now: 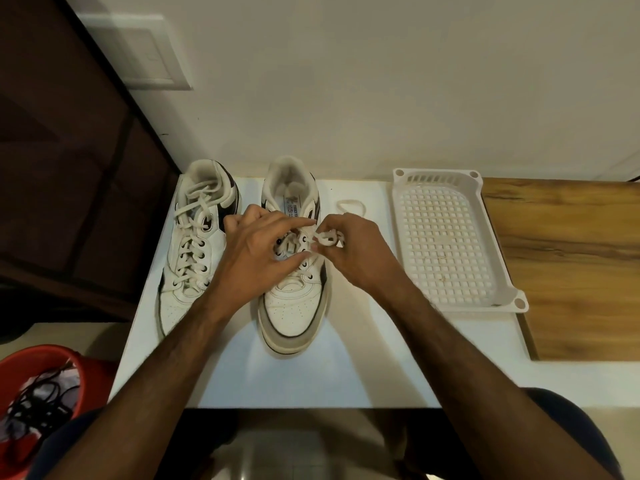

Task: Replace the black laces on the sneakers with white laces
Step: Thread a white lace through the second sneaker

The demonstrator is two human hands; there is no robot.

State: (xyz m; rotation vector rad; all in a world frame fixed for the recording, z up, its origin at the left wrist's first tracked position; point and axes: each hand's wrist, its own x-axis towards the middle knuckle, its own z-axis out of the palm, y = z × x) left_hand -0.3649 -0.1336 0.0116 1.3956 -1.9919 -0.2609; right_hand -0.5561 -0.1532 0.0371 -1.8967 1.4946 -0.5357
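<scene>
Two white sneakers with black trim stand side by side on a white table (pixel 346 368), toes towards me. The left sneaker (pixel 194 244) is fully threaded with a white lace. The right sneaker (pixel 294 306) has a white lace (pixel 327 237) partly threaded through its lower eyelets. My left hand (pixel 252 258) lies over the right sneaker's eyelets with its fingers curled at the lace. My right hand (pixel 349 254) pinches a bunched loop of that lace at the shoe's right side. The eyelets under my fingers are hidden.
A white perforated plastic tray (pixel 446 237) lies to the right, half on a wooden surface (pixel 571 265). A loop of white lace (pixel 351 206) rests on the table between shoe and tray. A red bucket (pixel 45 358) at lower left holds black laces (pixel 38 400).
</scene>
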